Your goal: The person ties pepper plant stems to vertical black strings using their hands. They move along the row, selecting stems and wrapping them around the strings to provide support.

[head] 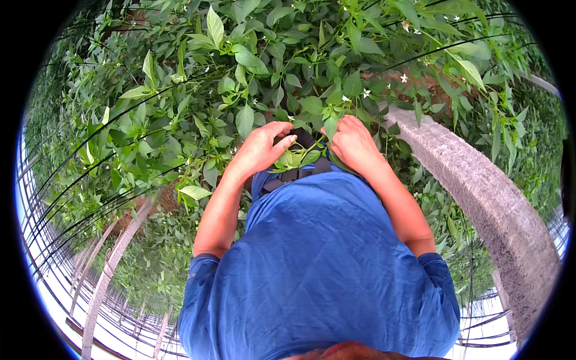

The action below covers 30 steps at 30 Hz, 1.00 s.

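Note:
Leafy pepper plants [245, 119] with small white flowers [366, 93] fill the view before me. My left hand [265, 146] is at the plants just past my waist, its thumb and fingers apart with a small gap between them; nothing is plainly held. A pale green shoot [290, 158] lies just below its thumb, in front of my belt. My right hand [351, 141] is a short way to the right, fingers curled in beside a leafy shoot tip [331, 122]. Leaves hide its fingertips, so whether it grips a stem cannot be told.
A rough concrete post [477, 193] rises close on my right. Dark strings or wires [121, 112] run through the foliage on the left, and another crosses at the upper right. Slimmer posts [108, 270] stand at the lower left. Reddish soil [166, 200] shows between plants.

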Each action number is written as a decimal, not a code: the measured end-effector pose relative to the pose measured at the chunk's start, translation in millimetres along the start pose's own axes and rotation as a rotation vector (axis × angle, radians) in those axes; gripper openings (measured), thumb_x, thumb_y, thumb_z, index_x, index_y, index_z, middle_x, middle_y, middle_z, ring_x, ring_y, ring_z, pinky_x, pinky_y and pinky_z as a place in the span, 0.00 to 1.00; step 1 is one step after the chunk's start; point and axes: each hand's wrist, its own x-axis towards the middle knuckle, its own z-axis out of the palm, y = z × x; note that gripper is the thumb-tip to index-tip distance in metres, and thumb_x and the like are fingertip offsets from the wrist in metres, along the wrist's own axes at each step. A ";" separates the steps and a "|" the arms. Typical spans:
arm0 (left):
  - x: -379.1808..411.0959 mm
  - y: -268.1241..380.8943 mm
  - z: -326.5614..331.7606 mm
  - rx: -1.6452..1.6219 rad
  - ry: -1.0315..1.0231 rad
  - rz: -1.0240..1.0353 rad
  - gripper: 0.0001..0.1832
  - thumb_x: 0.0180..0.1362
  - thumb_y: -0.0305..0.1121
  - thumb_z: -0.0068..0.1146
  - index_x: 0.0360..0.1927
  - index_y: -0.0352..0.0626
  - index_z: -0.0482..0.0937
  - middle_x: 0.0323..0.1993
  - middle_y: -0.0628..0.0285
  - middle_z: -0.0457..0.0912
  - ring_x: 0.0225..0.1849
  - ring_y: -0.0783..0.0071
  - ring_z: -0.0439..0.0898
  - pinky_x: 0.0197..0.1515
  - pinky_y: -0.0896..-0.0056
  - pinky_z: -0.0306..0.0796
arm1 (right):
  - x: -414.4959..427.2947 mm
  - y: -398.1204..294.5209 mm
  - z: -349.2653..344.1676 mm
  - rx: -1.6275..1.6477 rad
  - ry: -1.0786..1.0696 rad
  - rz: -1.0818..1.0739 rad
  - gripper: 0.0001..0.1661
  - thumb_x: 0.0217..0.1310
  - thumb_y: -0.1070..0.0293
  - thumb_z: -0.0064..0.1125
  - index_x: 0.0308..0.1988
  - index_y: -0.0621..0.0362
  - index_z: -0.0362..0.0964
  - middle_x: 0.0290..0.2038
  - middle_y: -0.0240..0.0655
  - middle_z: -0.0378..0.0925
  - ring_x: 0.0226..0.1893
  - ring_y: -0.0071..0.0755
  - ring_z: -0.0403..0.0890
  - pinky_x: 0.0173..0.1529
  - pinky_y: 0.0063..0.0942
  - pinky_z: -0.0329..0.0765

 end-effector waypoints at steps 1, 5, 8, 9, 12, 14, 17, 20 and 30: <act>0.7 -1.7 -0.9 0.000 -0.006 -0.012 0.21 0.65 0.38 0.59 0.54 0.32 0.77 0.48 0.48 0.82 0.50 0.59 0.83 0.53 0.62 0.76 | -3.5 -0.5 3.6 0.004 0.052 0.018 0.07 0.49 0.73 0.58 0.31 0.64 0.75 0.39 0.45 0.75 0.45 0.49 0.76 0.56 0.44 0.72; 10.4 4.4 -12.9 0.000 -0.002 -0.033 0.21 0.65 0.38 0.58 0.54 0.32 0.77 0.47 0.49 0.83 0.49 0.60 0.83 0.53 0.63 0.75 | -24.0 -3.3 11.1 0.087 0.211 0.159 0.10 0.52 0.72 0.61 0.37 0.63 0.75 0.43 0.46 0.76 0.46 0.49 0.77 0.55 0.41 0.74; 28.8 10.0 -21.4 0.186 0.086 0.182 0.17 0.64 0.38 0.58 0.48 0.34 0.79 0.40 0.49 0.83 0.42 0.54 0.83 0.48 0.60 0.75 | -43.4 -8.2 29.9 0.608 0.544 0.447 0.14 0.60 0.75 0.60 0.47 0.59 0.76 0.51 0.45 0.76 0.51 0.46 0.79 0.52 0.36 0.77; 34.5 20.5 -26.1 0.200 0.064 0.218 0.18 0.65 0.37 0.57 0.52 0.35 0.78 0.45 0.53 0.83 0.47 0.63 0.83 0.51 0.64 0.75 | -48.7 -4.4 33.5 0.589 0.673 0.493 0.14 0.62 0.74 0.58 0.49 0.59 0.76 0.51 0.44 0.76 0.51 0.45 0.78 0.55 0.36 0.75; 56.2 39.4 -30.8 0.133 0.055 0.293 0.17 0.65 0.36 0.58 0.52 0.35 0.78 0.45 0.53 0.83 0.47 0.65 0.83 0.52 0.65 0.75 | -61.0 11.0 43.3 0.214 0.925 0.519 0.16 0.68 0.68 0.54 0.52 0.61 0.75 0.51 0.46 0.76 0.52 0.46 0.77 0.58 0.38 0.72; 71.6 58.8 -26.5 0.015 0.043 0.332 0.18 0.66 0.37 0.58 0.54 0.37 0.79 0.46 0.54 0.84 0.49 0.66 0.83 0.53 0.66 0.76 | -58.2 12.0 56.1 0.532 1.082 0.766 0.17 0.72 0.63 0.50 0.53 0.62 0.74 0.47 0.44 0.76 0.48 0.42 0.77 0.56 0.36 0.72; 95.3 99.6 -13.9 -0.046 0.042 0.476 0.21 0.66 0.39 0.58 0.57 0.38 0.77 0.47 0.55 0.84 0.50 0.66 0.83 0.54 0.65 0.76 | -49.3 10.9 54.7 0.517 1.098 0.774 0.21 0.74 0.59 0.50 0.56 0.63 0.71 0.47 0.36 0.76 0.46 0.26 0.78 0.52 0.26 0.76; 136.4 133.8 18.3 -0.024 0.206 0.722 0.25 0.65 0.42 0.58 0.60 0.39 0.75 0.48 0.56 0.84 0.51 0.69 0.82 0.57 0.66 0.74 | -39.5 18.4 60.4 0.715 1.108 0.799 0.22 0.74 0.57 0.50 0.57 0.61 0.71 0.49 0.36 0.75 0.46 0.27 0.78 0.52 0.27 0.75; 163.4 180.6 17.8 -0.105 -0.211 0.634 0.22 0.66 0.44 0.57 0.58 0.42 0.77 0.46 0.63 0.85 0.51 0.79 0.80 0.55 0.73 0.72 | -29.5 10.8 26.4 0.912 1.246 0.846 0.23 0.72 0.53 0.52 0.49 0.64 0.75 0.44 0.35 0.79 0.40 0.25 0.83 0.48 0.25 0.79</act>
